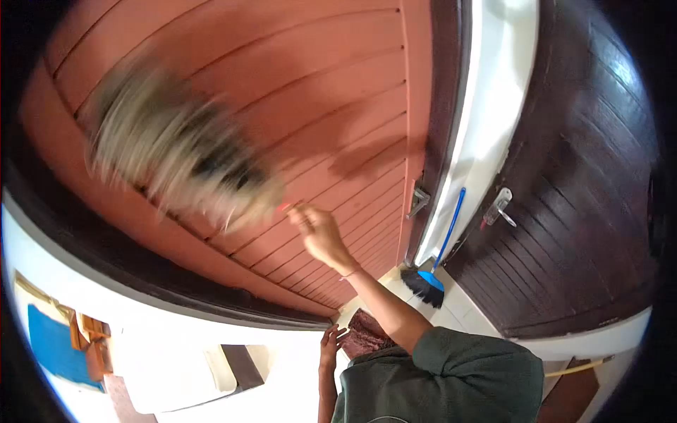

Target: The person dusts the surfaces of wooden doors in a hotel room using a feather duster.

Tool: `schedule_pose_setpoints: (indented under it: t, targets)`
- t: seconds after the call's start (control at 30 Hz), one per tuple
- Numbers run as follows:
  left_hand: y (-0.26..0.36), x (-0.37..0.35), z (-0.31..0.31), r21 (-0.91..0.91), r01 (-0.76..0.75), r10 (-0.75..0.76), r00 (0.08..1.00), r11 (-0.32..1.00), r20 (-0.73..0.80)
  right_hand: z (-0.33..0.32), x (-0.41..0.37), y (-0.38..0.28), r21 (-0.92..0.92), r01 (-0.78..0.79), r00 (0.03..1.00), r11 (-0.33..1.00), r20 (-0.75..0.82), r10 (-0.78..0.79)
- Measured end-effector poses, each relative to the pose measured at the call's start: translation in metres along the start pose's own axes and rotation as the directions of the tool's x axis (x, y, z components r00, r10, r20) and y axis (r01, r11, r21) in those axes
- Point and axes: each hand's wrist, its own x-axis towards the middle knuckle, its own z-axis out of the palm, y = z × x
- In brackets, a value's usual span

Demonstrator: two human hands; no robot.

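A feather duster (180,151) with pale and dark feathers, blurred by motion, is up against the reddish-orange slatted door (338,99). My right hand (319,236) is closed round its short reddish handle end, arm stretched up and to the left. Low down by my body, my left hand (331,344) hangs with its fingers apart and holds nothing. Behind that hand lies a dark reddish-brown mat (367,335) on the floor, partly hidden by my arm and shirt.
A blue-handled broom (449,229) with black bristles leans in the corner between the doors. To the right is a dark brown door (571,204) with a metal handle (499,208). The reddish door has its own handle (417,201). A blue cloth-like panel (60,345) appears at lower left.
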Motion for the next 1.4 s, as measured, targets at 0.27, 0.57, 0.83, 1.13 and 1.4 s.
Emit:
schedule_pose_setpoints:
  t: [0.27, 0.57, 0.83, 1.13, 1.4]
  targets:
    - [-0.01, -0.005, -0.006, -0.016, 0.004, -0.005, 0.999, 1.0, -0.049, -0.019, 0.003, 0.034, 0.005, -0.091, 0.996, 0.996, 0.018, 0.091]
    - [-0.014, -0.008, -0.012, -0.215, -0.19, 0.205, 0.977, 0.958, 0.051, -0.032, 0.012, 0.024, 0.618, -0.246, 0.931, 0.747, -0.064, 0.36]
    - [-0.012, -0.002, -0.006, -0.223, -0.067, 0.06, 0.998, 0.973, -0.037, -0.059, -0.019, 0.052, -0.045, -0.186, 0.964, 0.981, 0.182, 0.192]
    - [-0.019, 0.009, -0.014, -0.193, -0.076, 0.063, 0.995, 0.978, -0.071, -0.061, -0.066, 0.078, -0.164, -0.32, 0.884, 0.933, 0.304, 0.357]
    - [-0.015, 0.003, -0.018, -0.191, -0.148, 0.138, 0.989, 0.971, -0.061, -0.085, -0.076, 0.107, 0.683, -0.341, 0.84, 0.646, -0.088, 0.536]
